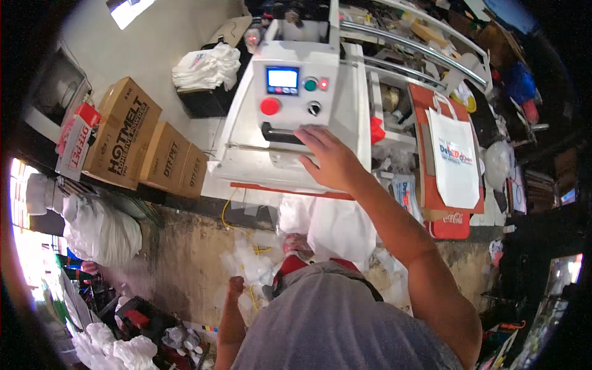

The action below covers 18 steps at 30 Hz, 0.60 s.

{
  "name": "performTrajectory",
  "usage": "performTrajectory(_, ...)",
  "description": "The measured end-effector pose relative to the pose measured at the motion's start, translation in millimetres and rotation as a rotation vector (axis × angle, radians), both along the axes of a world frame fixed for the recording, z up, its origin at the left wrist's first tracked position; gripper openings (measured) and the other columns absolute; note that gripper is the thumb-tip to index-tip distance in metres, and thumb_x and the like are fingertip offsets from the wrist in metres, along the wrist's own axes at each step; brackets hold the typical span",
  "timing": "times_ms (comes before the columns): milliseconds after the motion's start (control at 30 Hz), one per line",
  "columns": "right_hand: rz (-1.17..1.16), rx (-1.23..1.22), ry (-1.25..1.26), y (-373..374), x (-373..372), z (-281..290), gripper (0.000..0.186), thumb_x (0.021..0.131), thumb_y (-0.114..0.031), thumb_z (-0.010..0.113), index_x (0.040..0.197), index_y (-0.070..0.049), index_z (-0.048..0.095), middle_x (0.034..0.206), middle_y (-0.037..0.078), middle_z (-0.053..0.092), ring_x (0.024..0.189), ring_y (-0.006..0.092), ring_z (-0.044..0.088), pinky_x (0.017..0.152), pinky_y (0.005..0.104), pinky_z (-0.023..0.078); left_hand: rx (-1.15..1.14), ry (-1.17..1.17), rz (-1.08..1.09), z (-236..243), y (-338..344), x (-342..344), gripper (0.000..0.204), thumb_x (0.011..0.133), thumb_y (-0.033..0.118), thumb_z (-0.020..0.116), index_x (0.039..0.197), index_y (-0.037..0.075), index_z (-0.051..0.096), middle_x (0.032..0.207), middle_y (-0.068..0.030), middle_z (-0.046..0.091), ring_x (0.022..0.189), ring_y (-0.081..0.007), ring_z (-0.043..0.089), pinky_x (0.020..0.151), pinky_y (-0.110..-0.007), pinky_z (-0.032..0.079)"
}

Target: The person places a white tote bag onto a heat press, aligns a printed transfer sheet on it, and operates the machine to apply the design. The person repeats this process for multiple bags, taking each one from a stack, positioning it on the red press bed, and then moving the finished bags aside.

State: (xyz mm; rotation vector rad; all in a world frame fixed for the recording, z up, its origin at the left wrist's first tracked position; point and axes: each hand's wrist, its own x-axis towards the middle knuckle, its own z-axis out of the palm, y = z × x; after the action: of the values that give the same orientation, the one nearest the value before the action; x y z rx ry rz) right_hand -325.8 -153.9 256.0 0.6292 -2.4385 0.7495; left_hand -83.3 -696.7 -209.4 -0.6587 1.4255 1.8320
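My right hand (330,157) reaches forward to a white heat press (246,132). Its fingers are stretched out, touching the right end of the black handle (280,134), with the thumb apart. Above the handle, the control box carries a lit screen (282,80), a red button (270,106), a green button (311,84) and a black knob (314,108). My left hand (235,285) hangs low at my side, curled into a fist with nothing visible in it. White cloth or sheeting (342,228) hangs below the press's front edge.
Right of the press, a white printed tote bag (455,160) lies on a reddish-brown board (425,123). Cardboard boxes (123,132) stand on the left. Folded white bags (206,66) sit behind them. A yellow cord (228,213) and white scraps (246,262) lie on the floor.
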Motion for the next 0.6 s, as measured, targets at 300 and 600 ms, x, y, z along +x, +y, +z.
performTrajectory(300, -0.842, -0.493, -0.523, 205.5, 160.0, -179.1, 0.025, 0.092, -0.024, 0.066, 0.101, 0.000, 0.066, 0.091, 0.014, 0.073, 0.087, 0.0296, 0.071, 0.080, 0.0389, 0.055, -0.627, 0.005, 0.028, 86.8, 123.0, 84.3, 0.013, 0.083, 0.019, 0.069, 0.083, 0.006, 0.066, 0.080, -0.0111, 0.066, 0.075, -0.0307, 0.065, 0.068, -0.044, 0.055)
performTrajectory(600, -0.888, -0.189, -1.231, 200.6, 233.7, -417.6, 0.110, 0.075, -0.063, 0.075, 0.141, 0.015, 0.036, 0.135, 0.032, 0.054, 0.124, 0.0438, 0.056, 0.107, 0.0484, 0.043, -1.028, 0.938, -1.185, 92.8, 162.0, 231.0, 0.014, 0.091, 0.020, 0.065, 0.096, 0.006, 0.065, 0.084, -0.0125, 0.069, 0.069, -0.0354, 0.067, 0.063, -0.048, 0.054)
